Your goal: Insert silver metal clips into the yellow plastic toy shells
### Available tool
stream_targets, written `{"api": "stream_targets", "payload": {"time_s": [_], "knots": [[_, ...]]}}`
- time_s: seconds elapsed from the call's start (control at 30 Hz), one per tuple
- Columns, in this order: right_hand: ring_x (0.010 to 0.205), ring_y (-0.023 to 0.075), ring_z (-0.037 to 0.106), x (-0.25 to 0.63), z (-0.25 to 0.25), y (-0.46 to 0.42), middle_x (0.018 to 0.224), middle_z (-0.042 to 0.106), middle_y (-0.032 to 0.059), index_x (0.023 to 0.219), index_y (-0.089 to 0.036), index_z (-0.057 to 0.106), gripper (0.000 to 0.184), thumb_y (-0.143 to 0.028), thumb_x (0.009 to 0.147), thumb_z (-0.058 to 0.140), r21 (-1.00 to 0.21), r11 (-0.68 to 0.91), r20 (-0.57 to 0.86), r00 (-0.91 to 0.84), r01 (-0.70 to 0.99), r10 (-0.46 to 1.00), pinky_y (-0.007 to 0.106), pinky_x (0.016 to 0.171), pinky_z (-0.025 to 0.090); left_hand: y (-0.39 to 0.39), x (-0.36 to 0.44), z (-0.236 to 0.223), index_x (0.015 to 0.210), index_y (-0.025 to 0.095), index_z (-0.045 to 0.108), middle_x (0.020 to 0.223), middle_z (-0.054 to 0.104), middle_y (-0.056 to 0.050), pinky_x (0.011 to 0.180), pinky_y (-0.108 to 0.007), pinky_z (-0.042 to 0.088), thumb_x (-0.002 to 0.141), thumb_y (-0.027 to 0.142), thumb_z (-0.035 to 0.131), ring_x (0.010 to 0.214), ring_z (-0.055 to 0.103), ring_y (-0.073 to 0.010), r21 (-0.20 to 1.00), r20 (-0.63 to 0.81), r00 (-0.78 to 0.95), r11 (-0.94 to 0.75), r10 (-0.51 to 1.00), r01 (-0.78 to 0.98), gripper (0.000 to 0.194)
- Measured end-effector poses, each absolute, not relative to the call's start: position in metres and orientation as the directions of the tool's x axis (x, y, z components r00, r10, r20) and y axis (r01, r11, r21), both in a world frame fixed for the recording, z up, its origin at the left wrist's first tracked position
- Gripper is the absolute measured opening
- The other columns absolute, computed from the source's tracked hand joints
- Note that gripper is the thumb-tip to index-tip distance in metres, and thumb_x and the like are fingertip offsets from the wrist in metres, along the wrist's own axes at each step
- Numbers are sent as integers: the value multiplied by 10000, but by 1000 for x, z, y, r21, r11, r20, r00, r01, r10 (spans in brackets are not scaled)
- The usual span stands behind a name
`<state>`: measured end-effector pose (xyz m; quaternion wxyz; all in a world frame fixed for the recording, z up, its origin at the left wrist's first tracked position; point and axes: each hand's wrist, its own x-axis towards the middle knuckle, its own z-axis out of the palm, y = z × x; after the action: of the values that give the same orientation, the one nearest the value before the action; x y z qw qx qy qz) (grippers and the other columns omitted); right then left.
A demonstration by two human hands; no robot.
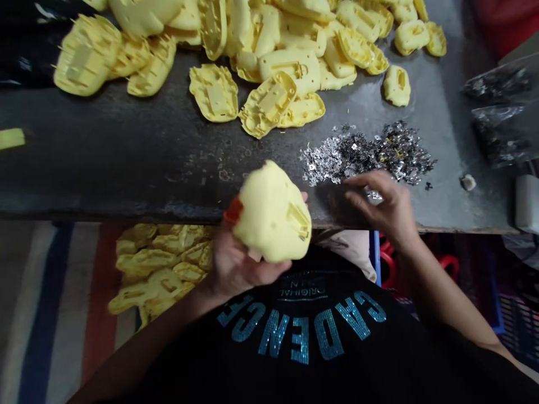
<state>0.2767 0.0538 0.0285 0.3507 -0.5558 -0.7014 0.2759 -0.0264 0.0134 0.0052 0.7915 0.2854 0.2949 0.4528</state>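
Note:
My left hand [236,258] is closed around a yellow plastic shell [272,216], held up at the table's front edge. The shell's smooth outer side faces me, with a slotted recess on its right. Something orange-red [233,211] wraps a fingertip of that hand. Over the near edge of a heap of small metal pieces [366,151], my right hand [381,205] hovers low, its thumb and index finger bent with a narrow gap between them. Shiny metal pieces show through that gap. Its other fingers are hidden.
Many yellow shells [290,62] lie piled along the back of the dark table [126,146]. More shells [164,264] sit below its edge on the left. Plastic bags of metal pieces [501,134] lie at right, near a small whitish lump [468,182]. Below right stands a blue crate [497,314].

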Motion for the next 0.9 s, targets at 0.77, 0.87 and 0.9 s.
{"api": "stream_targets", "payload": {"time_s": [0.77, 0.87, 0.9], "knots": [[980, 304, 720, 306, 25, 28, 978, 832, 60, 1026, -291, 780, 67, -294, 1080, 741, -409, 357, 304, -244, 840, 921, 499, 912, 454, 14, 29, 14, 1654, 204, 666, 1452, 859, -194, 669, -317, 688, 939, 620, 903, 1136, 893, -369, 591, -319, 529, 601, 786, -537, 861], [949, 276, 777, 298, 40, 17, 1026, 862, 32, 1110, -319, 781, 87, -246, 1073, 809, -645, 459, 378, -267, 611, 887, 505, 919, 511, 10, 32, 9, 1683, 209, 614, 1473, 837, -207, 534, -277, 635, 970, 632, 861, 1063, 908, -364, 575, -296, 593, 635, 749, -515, 864], [940, 268, 791, 296, 45, 15, 1035, 866, 15, 1128, -326, 778, 139, -214, 1061, 828, -683, 498, 404, -291, 534, 867, 501, 911, 531, 8, 33, 8, 1661, 207, 620, 1463, 836, -205, 523, -277, 639, 969, 646, 857, 1065, 910, -372, 575, -291, 603, 640, 743, -510, 852]]}}
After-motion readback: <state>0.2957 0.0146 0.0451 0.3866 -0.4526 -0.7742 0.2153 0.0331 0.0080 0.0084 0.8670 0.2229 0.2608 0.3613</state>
